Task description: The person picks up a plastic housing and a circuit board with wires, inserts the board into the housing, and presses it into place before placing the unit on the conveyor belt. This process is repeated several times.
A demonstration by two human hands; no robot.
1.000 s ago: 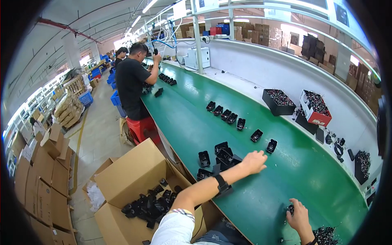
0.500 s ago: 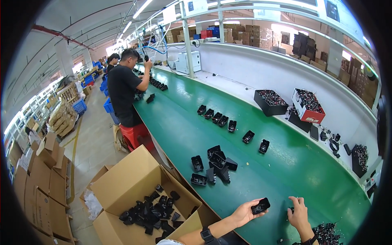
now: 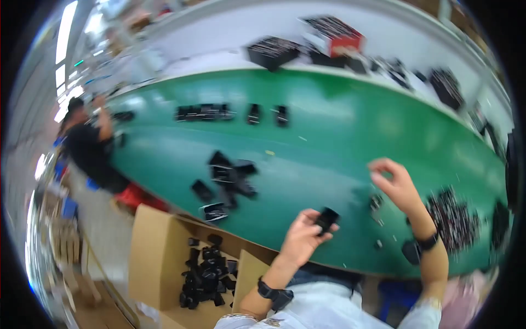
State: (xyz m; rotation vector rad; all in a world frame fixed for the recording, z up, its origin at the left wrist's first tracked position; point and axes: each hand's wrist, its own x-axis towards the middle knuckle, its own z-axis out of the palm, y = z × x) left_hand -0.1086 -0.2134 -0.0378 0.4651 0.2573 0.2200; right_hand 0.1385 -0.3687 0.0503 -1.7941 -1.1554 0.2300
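My left hand [image 3: 304, 237] holds a small black plastic housing [image 3: 327, 219] above the near edge of the green table. To its right, my right hand [image 3: 395, 183] is raised over the table, thumb and forefinger curled together in a pinch. Blur hides whether anything is between those fingertips. Below that hand lie a few small loose parts [image 3: 376, 203]. A pile of small parts with wires [image 3: 452, 219] is by my right forearm. Left of my left hand sits a heap of black housings [image 3: 233, 178].
A row of black housings [image 3: 205, 112] stands along the table [image 3: 312, 142]. Boxes of small parts [image 3: 274, 52] line the back ledge. An open cardboard box [image 3: 153, 257] of black pieces stands at the near left. A co-worker [image 3: 87, 137] is at the far left.
The view has swung right and down. My right hand's fingers have gone from spread to curled together. My left hand still holds the black housing.
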